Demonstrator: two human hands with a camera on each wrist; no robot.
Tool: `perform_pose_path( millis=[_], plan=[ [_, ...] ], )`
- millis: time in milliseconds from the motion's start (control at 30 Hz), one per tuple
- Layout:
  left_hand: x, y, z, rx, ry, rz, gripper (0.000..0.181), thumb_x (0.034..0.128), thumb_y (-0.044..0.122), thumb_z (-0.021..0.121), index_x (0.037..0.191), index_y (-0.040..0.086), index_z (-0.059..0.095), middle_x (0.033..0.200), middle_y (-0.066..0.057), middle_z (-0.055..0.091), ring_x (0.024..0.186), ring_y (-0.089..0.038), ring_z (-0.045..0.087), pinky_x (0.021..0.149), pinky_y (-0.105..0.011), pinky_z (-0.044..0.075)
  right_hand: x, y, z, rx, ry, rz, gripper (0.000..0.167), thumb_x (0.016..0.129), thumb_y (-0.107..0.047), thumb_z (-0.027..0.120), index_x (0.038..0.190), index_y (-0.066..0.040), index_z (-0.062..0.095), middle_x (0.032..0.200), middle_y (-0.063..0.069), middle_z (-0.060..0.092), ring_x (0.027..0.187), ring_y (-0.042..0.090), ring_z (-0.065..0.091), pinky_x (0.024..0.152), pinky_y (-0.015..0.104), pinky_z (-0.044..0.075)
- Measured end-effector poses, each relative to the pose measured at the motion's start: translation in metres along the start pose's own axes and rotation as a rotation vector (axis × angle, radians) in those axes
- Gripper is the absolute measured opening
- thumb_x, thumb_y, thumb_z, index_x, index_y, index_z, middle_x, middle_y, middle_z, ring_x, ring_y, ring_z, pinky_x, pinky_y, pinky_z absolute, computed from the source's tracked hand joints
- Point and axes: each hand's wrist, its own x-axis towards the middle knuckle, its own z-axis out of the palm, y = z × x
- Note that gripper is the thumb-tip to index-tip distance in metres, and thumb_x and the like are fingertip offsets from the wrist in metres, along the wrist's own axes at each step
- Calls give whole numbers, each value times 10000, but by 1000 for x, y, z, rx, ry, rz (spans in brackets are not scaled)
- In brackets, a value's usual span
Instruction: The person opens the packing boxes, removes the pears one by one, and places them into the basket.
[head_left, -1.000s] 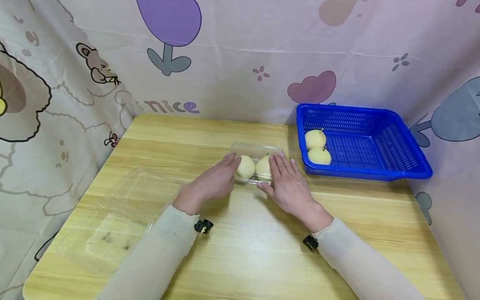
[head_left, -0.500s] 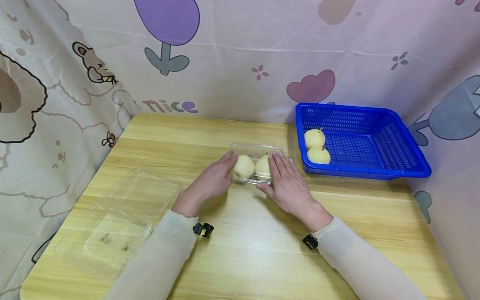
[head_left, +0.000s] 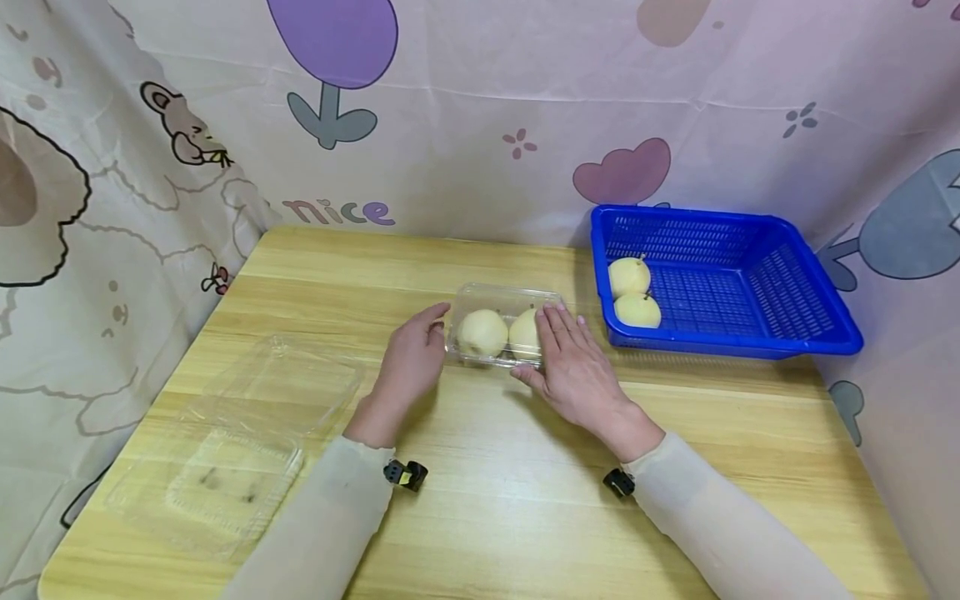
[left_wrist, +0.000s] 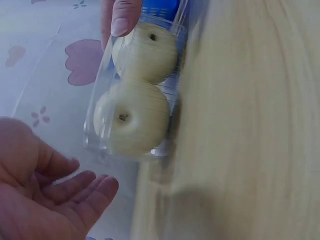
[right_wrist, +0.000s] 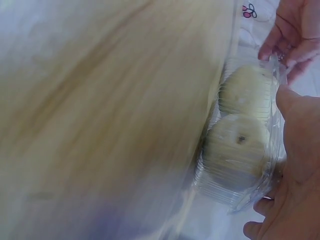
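Note:
A clear plastic clamshell box (head_left: 504,292) with its lid down holds two pale yellow pears (head_left: 482,333) in the middle of the table. My right hand (head_left: 581,375) rests on the box's right end, its fingers extended over the lid and the thumb at the front edge; it partly covers the right-hand pear (right_wrist: 235,150). Just off the box's left end is my left hand (head_left: 408,362). In the left wrist view a gap shows between the loosely bent fingers (left_wrist: 95,200) and the box, and the hand holds nothing.
At the back right stands a blue plastic basket (head_left: 735,343) with two pears (head_left: 637,310) at its left side. A second clear clamshell box (head_left: 288,379) lies opened on the left of the wooden table (head_left: 480,517). Patterned curtains (head_left: 465,167) hang behind and beside the table.
My left hand has drawn away leftward from the box's left end, which is now uncovered. The right hand stays on the box. The left pear sits slightly further left.

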Motion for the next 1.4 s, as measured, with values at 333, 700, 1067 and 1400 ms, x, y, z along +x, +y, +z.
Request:
perform_pose_path(
  millis=[333, 700, 1067, 1400],
  plan=[
    [1, -26, 9, -524, -80, -297, 344, 1103, 41, 442, 1419, -47, 545, 1140, -222, 669, 962, -261, 698, 871, -365, 653, 0, -3, 0, 10, -10, 17, 974, 1040, -657, 500, 1653, 44, 214, 1733, 247, 192, 1630, 391, 132, 1328, 574, 150],
    [-3, -41, 15, -984, -114, -407, 303, 1119, 23, 415, 1381, -69, 536, 1071, -123, 664, 945, -199, 707, 918, -313, 641, 0, -7, 3, 20, 4, 13, 979, 1042, -662, 493, 1651, 52, 213, 1733, 255, 180, 1635, 388, 110, 1327, 575, 155],
    [-14, -36, 27, -1131, -115, -385, 322, 1019, -127, 548, 1314, -19, 479, 1034, -60, 708, 927, -156, 769, 889, -264, 639, 1, -12, 4, 36, -4, 30, 1016, 1028, -679, 507, 1656, 53, 186, 1738, 255, 161, 1638, 378, 95, 1334, 553, 135],
    [-17, -31, 43, -1074, -50, -431, 127, 1007, -51, 648, 1128, -61, 610, 947, -88, 759, 863, -166, 777, 825, -273, 655, 1, -14, 5, 37, -11, 27, 1024, 1021, -670, 534, 1659, 47, 178, 1741, 252, 150, 1640, 371, 68, 1332, 562, 137]
  ],
)
